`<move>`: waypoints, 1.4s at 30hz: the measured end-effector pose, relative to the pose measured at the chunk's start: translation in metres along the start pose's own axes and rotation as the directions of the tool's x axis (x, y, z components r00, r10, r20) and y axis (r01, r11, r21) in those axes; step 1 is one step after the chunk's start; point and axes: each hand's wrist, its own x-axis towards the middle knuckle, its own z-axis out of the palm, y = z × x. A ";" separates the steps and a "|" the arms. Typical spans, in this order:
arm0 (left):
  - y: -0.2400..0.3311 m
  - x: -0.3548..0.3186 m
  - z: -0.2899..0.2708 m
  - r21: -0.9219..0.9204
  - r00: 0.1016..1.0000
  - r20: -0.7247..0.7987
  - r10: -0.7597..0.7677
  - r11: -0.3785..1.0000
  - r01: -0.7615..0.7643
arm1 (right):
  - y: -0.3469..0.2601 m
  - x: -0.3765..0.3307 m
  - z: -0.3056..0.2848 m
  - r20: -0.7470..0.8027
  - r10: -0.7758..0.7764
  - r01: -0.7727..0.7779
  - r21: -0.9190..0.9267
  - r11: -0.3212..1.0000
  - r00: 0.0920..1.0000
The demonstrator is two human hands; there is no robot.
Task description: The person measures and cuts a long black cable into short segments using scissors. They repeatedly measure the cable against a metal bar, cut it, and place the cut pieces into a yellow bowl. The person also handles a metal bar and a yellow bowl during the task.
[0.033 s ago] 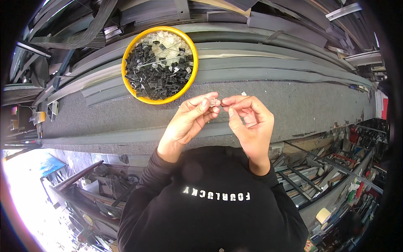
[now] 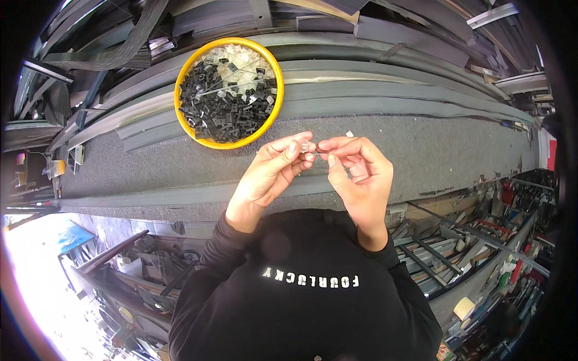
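My left hand pinches a small clear plastic piece between thumb and fingertips. Facing it, my right hand has its thumb and forefinger closed on a thin, pale, pin-like piece, whose tip reaches toward the left fingers. Whether the two pieces touch is too small to tell. Beyond my hands, to the left, stands a round basin with a yellow rim. Inside it lie many small black plastic pieces and a heap of clear ones, with thin rods across them.
Under my hands runs a grey carpet-like work surface, with a small white scrap on it. Long grey profiles are stacked along the far side. Racks of strips and offcuts stand at the near right, beside a tape roll.
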 end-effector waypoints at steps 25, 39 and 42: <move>-0.014 0.000 0.007 0.097 0.993 -0.051 0.109 0.990 -0.104 | 0.005 0.001 0.002 0.089 -0.181 0.201 -0.364 0.909 0.979; -0.012 -0.002 0.029 0.556 0.922 -0.052 0.383 0.778 -0.292 | 0.008 0.002 -0.004 0.162 0.034 -0.021 -0.082 0.996 0.986; -0.014 -0.006 0.030 0.581 0.982 -0.007 0.189 0.800 -0.150 | 0.003 0.003 -0.013 0.131 -0.021 0.048 -0.208 0.977 0.991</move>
